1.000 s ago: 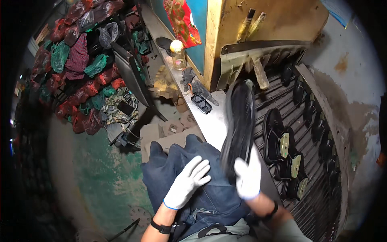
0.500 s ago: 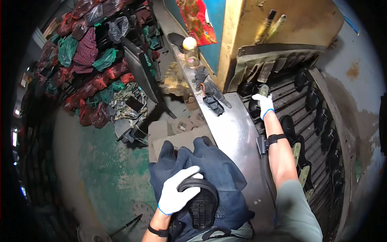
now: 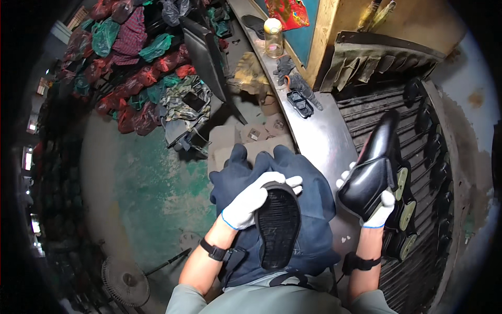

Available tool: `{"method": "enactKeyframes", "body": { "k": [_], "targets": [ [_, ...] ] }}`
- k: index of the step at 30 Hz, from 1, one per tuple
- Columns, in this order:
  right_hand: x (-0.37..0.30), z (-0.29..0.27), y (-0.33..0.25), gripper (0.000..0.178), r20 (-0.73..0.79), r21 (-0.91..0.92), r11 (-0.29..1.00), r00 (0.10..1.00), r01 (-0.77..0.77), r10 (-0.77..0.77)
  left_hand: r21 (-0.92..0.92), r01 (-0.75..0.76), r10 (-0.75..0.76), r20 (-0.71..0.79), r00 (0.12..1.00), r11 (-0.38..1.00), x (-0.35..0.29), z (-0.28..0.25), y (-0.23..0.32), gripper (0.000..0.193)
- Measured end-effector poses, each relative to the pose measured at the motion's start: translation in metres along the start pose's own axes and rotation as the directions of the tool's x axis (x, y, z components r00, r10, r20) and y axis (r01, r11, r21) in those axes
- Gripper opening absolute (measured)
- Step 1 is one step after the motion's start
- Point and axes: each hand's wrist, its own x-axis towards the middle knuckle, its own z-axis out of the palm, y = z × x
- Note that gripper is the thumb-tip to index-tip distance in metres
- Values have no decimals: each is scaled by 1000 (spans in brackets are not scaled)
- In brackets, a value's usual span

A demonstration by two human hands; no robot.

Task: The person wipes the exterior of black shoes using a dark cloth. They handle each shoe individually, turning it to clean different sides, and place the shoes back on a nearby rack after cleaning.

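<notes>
In my white-gloved left hand (image 3: pixel 250 203) I hold a black rubber shoe sole (image 3: pixel 278 230) by its upper end, over my lap. Its ribbed face is turned up toward me. My right hand (image 3: pixel 380 213), gloved too, is closed around a glossy black leather shoe (image 3: pixel 367 175). The thumb shows on the near side of that shoe and some fingertips at its left edge; the rest of the hand is hidden behind it. The shoe tilts over the roller conveyor (image 3: pixel 366 110) and the edge of the metal ledge (image 3: pixel 327 136), apart from the sole.
On the ledge are a black plastic piece (image 3: pixel 300 103), dark gloves (image 3: pixel 298 81) and a jar (image 3: pixel 273 39). Several shoes with green bottoms (image 3: pixel 405 214) lie on the conveyor, which runs under a flap curtain (image 3: pixel 361 63). A fan (image 3: pixel 125 281) stands lower left, bagged bundles (image 3: pixel 141 86) beyond.
My right hand has come back from beside the curtain and now holds the black leather shoe nearer to me. My left hand has lifted the sole a little and shifted right.
</notes>
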Motion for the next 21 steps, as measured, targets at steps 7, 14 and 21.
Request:
{"method": "enactKeyframes", "body": {
  "k": [7,14,21],
  "targets": [
    [-99,32,50,116,129,-699,682,977,212,-172,689,-376,412,123,903,620,9,43,62,66],
    [-139,111,104,124,123,-706,700,992,103,-22,389,-394,411,42,911,833,-23,42,49,78],
    [-144,107,122,120,206,-849,499,979,173,11,517,-384,365,144,920,765,-30,49,55,104]
  ]
}}
